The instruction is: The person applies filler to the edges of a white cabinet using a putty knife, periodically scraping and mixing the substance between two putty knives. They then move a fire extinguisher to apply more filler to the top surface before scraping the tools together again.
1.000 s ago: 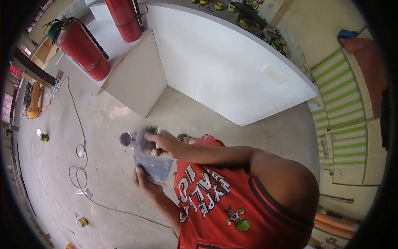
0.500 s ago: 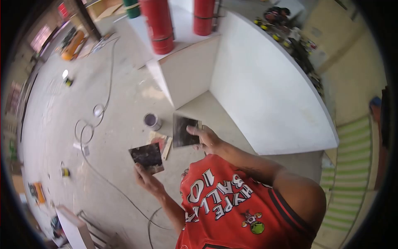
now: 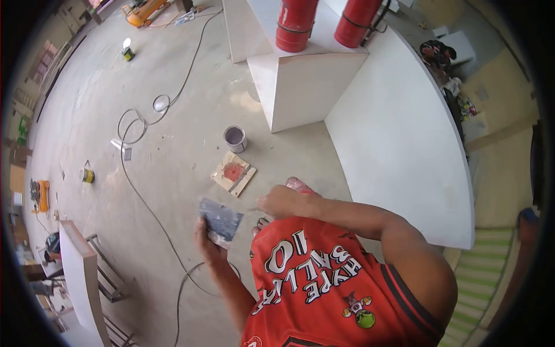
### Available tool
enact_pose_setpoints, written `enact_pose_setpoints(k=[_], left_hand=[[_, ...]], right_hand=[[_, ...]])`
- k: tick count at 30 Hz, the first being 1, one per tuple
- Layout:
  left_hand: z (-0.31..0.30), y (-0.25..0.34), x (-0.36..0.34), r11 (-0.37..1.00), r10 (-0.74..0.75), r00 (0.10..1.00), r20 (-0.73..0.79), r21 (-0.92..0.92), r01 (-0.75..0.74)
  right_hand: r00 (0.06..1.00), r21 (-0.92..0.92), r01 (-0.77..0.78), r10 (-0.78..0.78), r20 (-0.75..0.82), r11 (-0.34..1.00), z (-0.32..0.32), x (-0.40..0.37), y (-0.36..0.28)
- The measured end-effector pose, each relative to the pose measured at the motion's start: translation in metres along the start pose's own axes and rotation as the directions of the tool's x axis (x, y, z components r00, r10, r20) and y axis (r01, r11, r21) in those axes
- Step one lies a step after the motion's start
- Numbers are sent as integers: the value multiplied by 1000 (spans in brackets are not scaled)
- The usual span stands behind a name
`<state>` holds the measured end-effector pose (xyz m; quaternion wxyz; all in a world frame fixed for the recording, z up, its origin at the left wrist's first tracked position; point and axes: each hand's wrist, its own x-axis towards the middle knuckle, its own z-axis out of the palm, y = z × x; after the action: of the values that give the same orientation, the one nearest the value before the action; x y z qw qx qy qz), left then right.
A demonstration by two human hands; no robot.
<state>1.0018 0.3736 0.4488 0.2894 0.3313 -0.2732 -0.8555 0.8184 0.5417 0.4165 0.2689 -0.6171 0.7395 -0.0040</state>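
Observation:
My left hand (image 3: 208, 240) grips a thin, dark grey, square plate (image 3: 221, 221) by its left and lower edges, with pale smears along its lower part. My right hand (image 3: 283, 200) is closed in front of my red shirt (image 3: 315, 260); its fingers point away from the camera, and whatever they hold is hidden. Beyond both hands, a small wooden board (image 3: 222, 170) with a red patch on top lies on the floor. Just past the board stands an open can (image 3: 235, 139) with dark greyish contents.
A white panel structure (image 3: 399, 139) rises on the right, carrying red cylinders (image 3: 298, 26) on its top. A hose (image 3: 130, 179) loops over the concrete floor at left. Smaller cans (image 3: 87, 175), an orange machine (image 3: 147, 13) and a white slab (image 3: 81, 277) are farther out.
The view has shifted, showing the floor items farther right. My right hand has drawn in toward my body, and its dark plate is out of sight. The left plate has tilted.

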Motion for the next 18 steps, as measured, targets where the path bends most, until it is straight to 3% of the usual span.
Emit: enact_pose_setpoints(k=[1,2,3,5,6,7,8,9,10,12,13,14,15,16,17,18], left_hand=[[-10,-1,1,996,38,998,56,80,-42],[-19,-3,0,985,76,992,100,146,-90],[-13,0,-6,983,67,997,36,169,-73],[-21,-13,-4,976,60,997,-48,214,-49],[-34,-10,-1,962,30,999,-34,274,-19],[-41,-13,10,965,46,994,-102,262,-18],[-50,-19,21,746,-47,984,-175,649,150],[-59,-28,33,360,-123,952,-279,882,305],[-69,-43,44,376,-113,939,-324,861,342],[-79,-76,59,526,77,865,-497,757,388],[-69,-85,67,755,15,860,-511,569,325],[-58,-103,84,874,25,857,-514,428,231],[-47,-124,103,954,53,852,-522,277,110],[-33,-147,124,995,-12,855,-519,82,64],[-21,-172,142,994,-70,861,-504,-110,16],[-11,-199,161,945,-131,870,-474,-325,-35]], right_hand=[[1000,5,16,-16,13,1000,13,4,5],[983,12,46,-43,-181,999,22,2,15],[933,0,99,-93,-348,995,24,-2,31],[944,436,-242,314,-101,867,-11,-8,66],[936,842,-188,351,-2,506,-17,-7,76],[926,991,-133,353,130,-16,-25,-3,96],[922,976,-136,338,187,-170,-43,-1,111],[914,938,-135,325,242,-319,-57,6,128],[919,933,-179,286,272,-312,-58,19,149],[906,970,-144,369,208,-194,-55,50,185],[899,962,-175,363,243,-210,-64,66,200],[908,955,-221,316,276,-197,-72,86,212],[911,975,-207,349,220,-75,-77,107,222],[915,981,-192,369,165,39,-75,124,232],[900,924,-308,384,206,227,-71,140,247],[910,917,-323,343,233,235,-56,151,256]])
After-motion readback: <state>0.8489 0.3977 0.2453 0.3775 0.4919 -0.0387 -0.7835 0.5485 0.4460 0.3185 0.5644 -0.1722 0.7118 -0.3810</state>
